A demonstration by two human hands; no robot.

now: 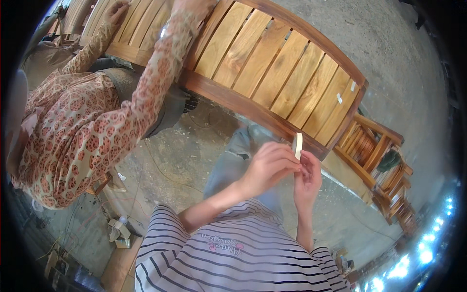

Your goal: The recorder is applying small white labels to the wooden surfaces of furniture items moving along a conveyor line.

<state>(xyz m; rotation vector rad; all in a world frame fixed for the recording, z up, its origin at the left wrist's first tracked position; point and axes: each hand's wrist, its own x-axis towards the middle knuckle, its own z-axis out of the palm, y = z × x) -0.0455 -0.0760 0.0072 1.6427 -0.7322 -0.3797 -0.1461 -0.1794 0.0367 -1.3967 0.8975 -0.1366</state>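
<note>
A narrow roll of pale tape [298, 146] stands on edge between my two hands, in front of the near edge of a slatted wooden tabletop [287, 100]. My left hand [267, 168] is closed, its fingertips pinching at the roll's lower left side. From the right, my right hand [308, 179] meets it with bent fingers and thumb pressed at the roll's lower end. The fingertips overlap there, so the exact grip is partly hidden. Small white tape pieces [339, 98] stick to the slats near the tabletop's right end.
At the left, a person in a patterned sleeve [160, 73] leans over another slatted wooden piece [141, 29], one arm reaching past the tabletop's left end. Stacked wooden frames [369, 151] stand at the right. Cables and a wooden board [121, 265] lie on the concrete floor at lower left.
</note>
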